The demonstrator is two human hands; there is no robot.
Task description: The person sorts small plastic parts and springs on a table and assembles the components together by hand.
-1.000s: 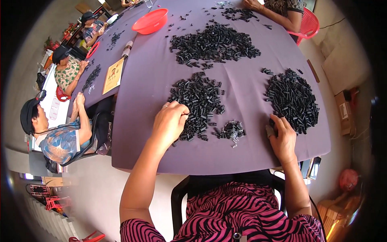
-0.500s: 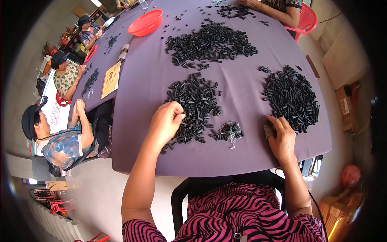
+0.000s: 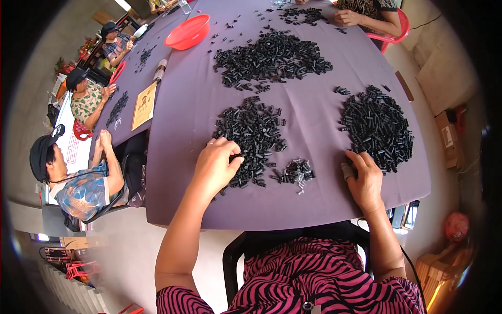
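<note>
My left hand (image 3: 216,163) is at the near-left edge of a pile of small black plastic cylinders (image 3: 256,131). Its thumb and forefinger are pinched on a small black cylinder, mostly hidden by the fingers. My right hand (image 3: 365,180) rests at the near edge of a second heap of black cylinders (image 3: 375,128). Its fingers are bent and a little apart, with a grey cover around the thumb, and nothing shows between them. Between the hands lies a small cluster of clear pieces (image 3: 302,170) mixed with black ones.
A larger black heap (image 3: 272,56) spreads farther back on the purple-grey tablecloth (image 3: 180,125). Beyond it stands a red basin (image 3: 187,32). Several people sit along the left side, one person (image 3: 366,15) at the far right. A yellow booklet (image 3: 144,104) lies at left.
My left hand has shifted slightly within the same spot, and a black cylinder now shows at its fingertips. The right hand stays in place. At far right, the other person's hand has moved nearer.
</note>
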